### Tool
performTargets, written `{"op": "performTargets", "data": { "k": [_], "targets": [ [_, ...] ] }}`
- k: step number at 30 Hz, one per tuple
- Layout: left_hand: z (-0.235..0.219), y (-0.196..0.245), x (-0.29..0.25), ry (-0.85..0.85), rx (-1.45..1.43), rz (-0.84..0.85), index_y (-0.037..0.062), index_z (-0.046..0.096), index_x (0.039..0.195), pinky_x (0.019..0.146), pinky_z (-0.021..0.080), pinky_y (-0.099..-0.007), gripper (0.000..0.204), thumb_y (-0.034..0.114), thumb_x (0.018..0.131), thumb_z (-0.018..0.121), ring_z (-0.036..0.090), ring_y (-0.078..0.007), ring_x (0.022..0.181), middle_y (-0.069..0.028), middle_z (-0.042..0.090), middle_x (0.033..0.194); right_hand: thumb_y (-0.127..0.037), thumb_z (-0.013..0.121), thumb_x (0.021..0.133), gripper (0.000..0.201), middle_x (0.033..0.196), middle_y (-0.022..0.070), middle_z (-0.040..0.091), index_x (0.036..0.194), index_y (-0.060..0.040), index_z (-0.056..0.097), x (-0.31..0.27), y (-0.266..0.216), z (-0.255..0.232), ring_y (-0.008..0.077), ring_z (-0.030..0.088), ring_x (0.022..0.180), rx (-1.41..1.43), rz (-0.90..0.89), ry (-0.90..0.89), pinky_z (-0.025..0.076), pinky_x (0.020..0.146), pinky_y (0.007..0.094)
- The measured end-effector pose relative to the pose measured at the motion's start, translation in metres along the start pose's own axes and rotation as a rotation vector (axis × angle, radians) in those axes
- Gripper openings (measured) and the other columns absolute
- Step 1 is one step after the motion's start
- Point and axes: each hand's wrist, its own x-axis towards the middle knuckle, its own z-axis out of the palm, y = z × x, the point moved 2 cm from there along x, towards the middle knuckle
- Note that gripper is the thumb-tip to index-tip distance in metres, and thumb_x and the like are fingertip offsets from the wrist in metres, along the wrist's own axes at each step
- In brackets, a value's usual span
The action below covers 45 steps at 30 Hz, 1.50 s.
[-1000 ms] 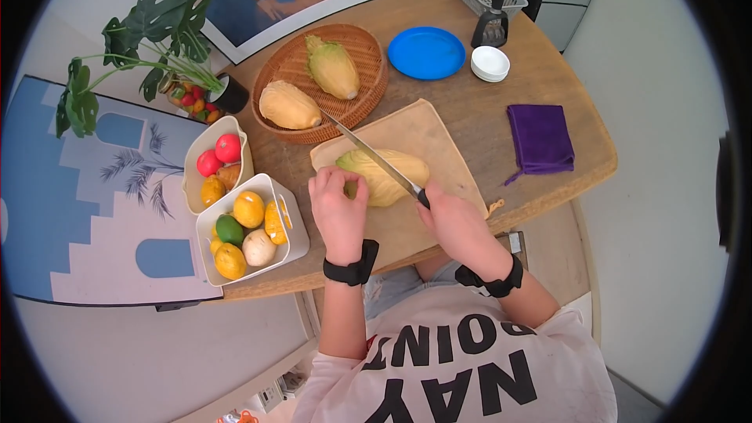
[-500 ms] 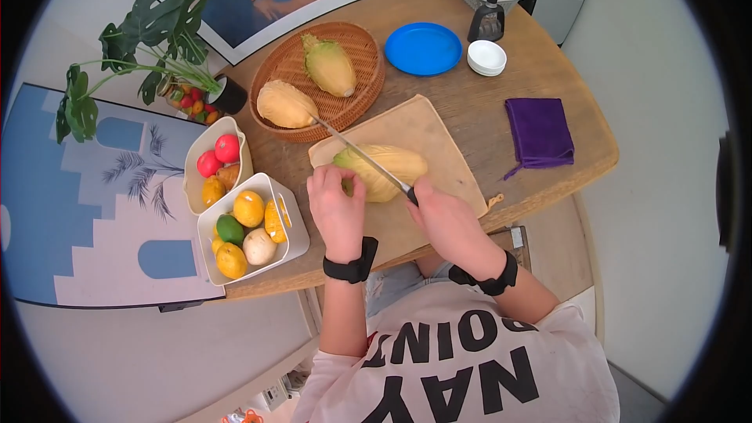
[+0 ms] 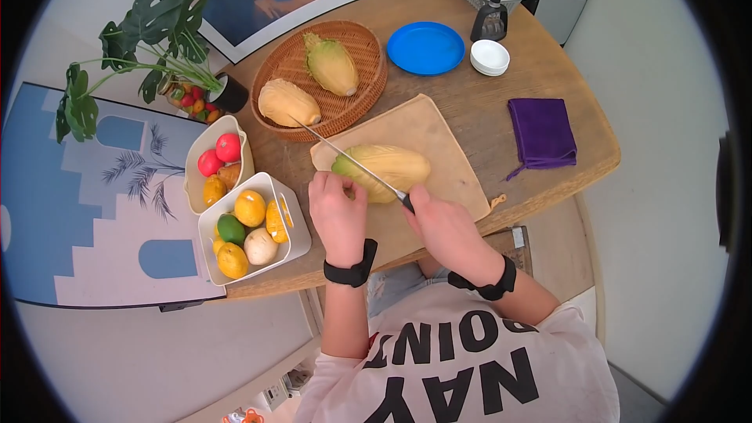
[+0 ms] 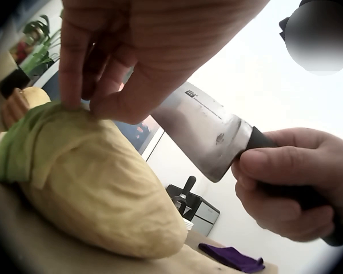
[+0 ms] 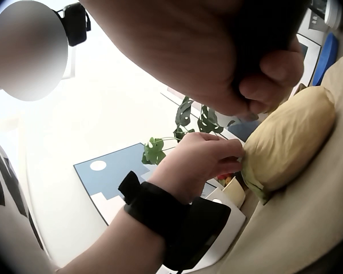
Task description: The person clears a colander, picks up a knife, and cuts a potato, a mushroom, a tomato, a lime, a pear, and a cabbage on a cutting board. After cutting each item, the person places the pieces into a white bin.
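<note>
A pale yellow napa cabbage (image 3: pixel 395 164) with a green leafy end lies on its side on the wooden cutting board (image 3: pixel 427 121). My left hand (image 3: pixel 338 215) holds the leafy end with its fingertips, thumb close to the fingers. In the left wrist view those fingertips (image 4: pixel 111 105) press into the green leaves. My right hand (image 3: pixel 446 227) grips the black handle of a kitchen knife (image 3: pixel 348 155). Its broad blade (image 4: pixel 197 128) is raised above the cabbage, slanting across it in the head view with the tip toward the basket.
Behind the board, a round wicker basket (image 3: pixel 372 70) holds two more cabbages. At the left stand two white bins, the nearer bin (image 3: pixel 296 239) with fruit. A blue plate (image 3: pixel 425 48), white bowls (image 3: pixel 489 58) and a purple cloth (image 3: pixel 542 133) lie at back and right.
The right hand has shifted slightly left, and the knife's tip has swung left, across the basket's near side. The left hand and the cabbage have stayed in place.
</note>
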Motion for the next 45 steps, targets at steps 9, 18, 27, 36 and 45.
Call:
{"op": "performTargets", "data": {
  "k": [9, 18, 27, 36, 45],
  "targets": [
    [-0.003, 0.001, -0.002, -0.074, -0.019, -0.045, -0.0004, 0.059, 0.077, 0.074, 0.049, -0.0438, 0.012, 0.001, 0.075, 0.07, 0.059, -0.0331, 0.082, -0.0144, 0.057, 0.084, -0.02, 0.061, 0.096, 0.023, 0.073, 0.0213, 0.063, 0.097, -0.0024, 0.047, -0.001, 0.001, 0.004, 0.042, 0.065, 0.069, -0.037, 0.03, -0.098, 0.05, 0.058, 0.0501],
    [-0.016, 0.027, 0.011, -0.261, 0.245, 0.355, 0.0126, 0.051, 0.139, 0.106, 0.038, -0.0592, 0.08, 0.007, 0.065, 0.081, 0.045, -0.0399, 0.129, -0.0158, 0.049, 0.138, -0.022, 0.059, 0.098, 0.023, 0.074, 0.0237, 0.065, 0.099, -0.0013, 0.049, 0.0, 0.035, -0.016, 0.0433, 0.066, 0.072, -0.038, 0.202, 0.077, 0.051, 0.062, 0.0531],
    [0.016, 0.034, 0.045, -0.576, 0.357, 0.142, 0.0097, 0.052, 0.137, 0.095, 0.047, -0.0573, 0.084, 0.03, 0.062, 0.084, 0.053, -0.0368, 0.122, -0.0129, 0.058, 0.13, -0.019, 0.06, 0.097, 0.024, 0.076, 0.0269, 0.066, 0.096, 0.0017, 0.048, -0.008, 0.06, -0.02, 0.0456, 0.067, 0.075, -0.028, 0.277, 0.073, 0.053, 0.064, 0.0522],
    [0.011, 0.046, 0.03, -0.473, 0.333, 0.095, 0.0028, 0.05, 0.137, 0.092, 0.05, -0.0491, 0.076, 0.037, 0.074, 0.079, 0.057, -0.0395, 0.11, -0.0178, 0.06, 0.122, -0.013, 0.058, 0.096, 0.028, 0.087, 0.0292, 0.066, 0.116, 0.0008, 0.045, -0.003, 0.065, 0.004, 0.0472, 0.065, 0.083, 0.101, 0.243, -0.008, 0.051, 0.07, 0.0546],
    [0.019, 0.04, 0.017, -0.465, 0.102, 0.028, 0.0124, 0.056, 0.133, 0.092, 0.05, -0.05, 0.065, 0.034, 0.076, 0.08, 0.055, -0.0412, 0.106, -0.0166, 0.056, 0.127, -0.008, 0.055, 0.096, 0.057, 0.096, 0.0302, 0.066, 0.147, -0.0008, 0.031, -0.004, 0.04, -0.013, 0.0463, 0.065, 0.087, 0.249, 0.188, 0.102, 0.05, 0.072, 0.0537]
  ]
}}
